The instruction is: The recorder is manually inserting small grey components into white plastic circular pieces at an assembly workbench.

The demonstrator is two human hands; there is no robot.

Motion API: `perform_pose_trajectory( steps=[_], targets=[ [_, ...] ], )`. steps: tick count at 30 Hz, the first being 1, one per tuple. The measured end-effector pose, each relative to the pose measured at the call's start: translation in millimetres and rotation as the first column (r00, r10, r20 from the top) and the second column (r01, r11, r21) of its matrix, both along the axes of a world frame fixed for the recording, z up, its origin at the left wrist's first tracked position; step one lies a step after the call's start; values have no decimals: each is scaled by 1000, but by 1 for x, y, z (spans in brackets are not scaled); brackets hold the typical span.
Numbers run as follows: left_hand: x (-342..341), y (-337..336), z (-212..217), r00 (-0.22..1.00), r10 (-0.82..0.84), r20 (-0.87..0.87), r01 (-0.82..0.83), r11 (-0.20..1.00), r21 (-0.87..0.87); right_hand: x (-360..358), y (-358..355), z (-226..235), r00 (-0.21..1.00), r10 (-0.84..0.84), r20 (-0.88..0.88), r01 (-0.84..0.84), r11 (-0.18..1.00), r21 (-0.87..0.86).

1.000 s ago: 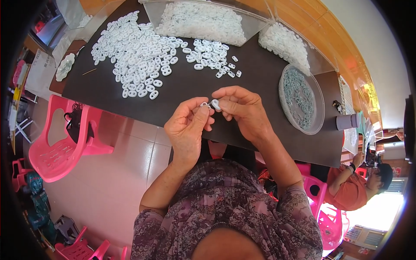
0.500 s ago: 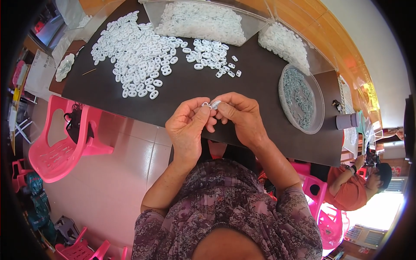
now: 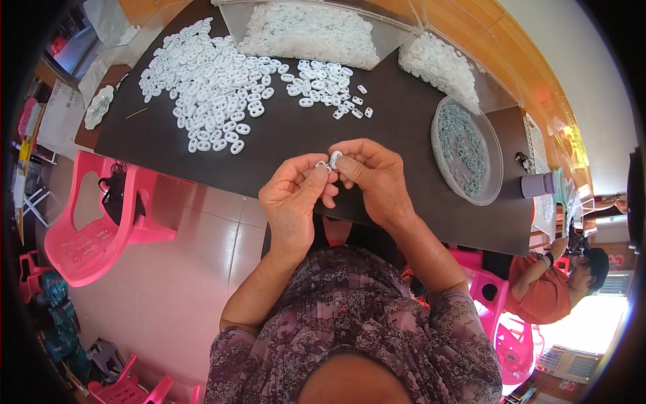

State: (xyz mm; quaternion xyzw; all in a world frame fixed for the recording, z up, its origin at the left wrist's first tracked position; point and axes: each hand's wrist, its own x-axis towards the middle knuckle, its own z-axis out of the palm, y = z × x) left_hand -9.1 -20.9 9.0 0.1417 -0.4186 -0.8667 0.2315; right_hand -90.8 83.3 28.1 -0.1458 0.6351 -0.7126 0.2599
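Close together over the table's near edge, my two hands work at fingertip distance. My right hand (image 3: 374,180) pinches a small white oval two-hole piece (image 3: 335,159) between thumb and forefinger. In my left hand (image 3: 291,195), thumb and forefinger close on a small pale ring-shaped piece (image 3: 321,163) that touches or nearly touches the white one; its exact kind is too small to tell. Beyond the hands lie a large heap of white two-hole oval pieces (image 3: 214,87) and a smaller heap of similar pieces (image 3: 319,82).
A clear round tub (image 3: 494,176) of small grey-green parts stands at the right. Clear bins with white pieces (image 3: 309,35) line the back. A purple-grey cup-like container (image 3: 537,186) sits by the right edge. Pink chairs (image 3: 94,242) and a person in orange (image 3: 542,289) are beyond the table.
The white piece in my right fingertips has turned more upright, its face showing more. Both hands stay nearly in place, and the whole view has shifted slightly.
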Motion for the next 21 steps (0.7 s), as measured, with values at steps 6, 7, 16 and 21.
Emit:
perform_pose_trajectory(
  steps=[6, 7, 16, 21],
  targets=[
    [1, -1, -4, 1000, 15, 28, -13, 999, -52, -7, 5, 0, 993, 4, -122, -4, 1000, 2],
    [1, -1, -4, 999, 18, 45, -15, 998, -66, -6, 5, 0, 993, 4, -121, -4, 1000, 2],
    [3, 1, -6, 997, 36, 73, -27, 992, -126, -3, 2, 2, 979, -4, -202, 23, 996, 91],
    [3, 0, -6, 994, 45, 96, -32, 991, -133, -1, 0, 1, 973, 2, -233, 8, 999, 40]
  ],
)
